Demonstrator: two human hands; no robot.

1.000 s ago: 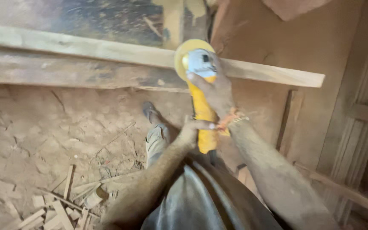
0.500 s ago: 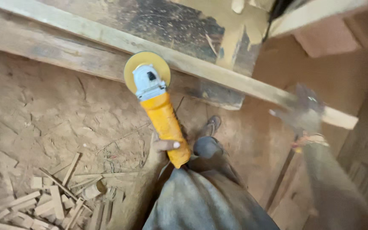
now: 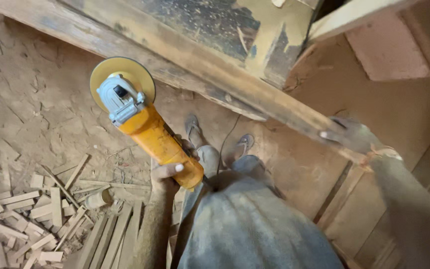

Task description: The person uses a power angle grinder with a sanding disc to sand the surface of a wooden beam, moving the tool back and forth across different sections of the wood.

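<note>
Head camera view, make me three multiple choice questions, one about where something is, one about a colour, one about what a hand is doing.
1. Where do the wood offcuts lie?
A. On the dirt floor, lower left
B. On the plank
C. In the right hand

2. What colour is the angle grinder body?
A. Green
B. Orange-yellow
C. Red

3. What is the left hand doing?
A. Hanging free
B. Resting on the plank
C. Gripping the grinder's rear end

Answers: 1 A, scraps are scattered on the floor. 2 B, its casing shows it. 3 C, fingers wrap it, while the right hand rests on the plank.
</note>
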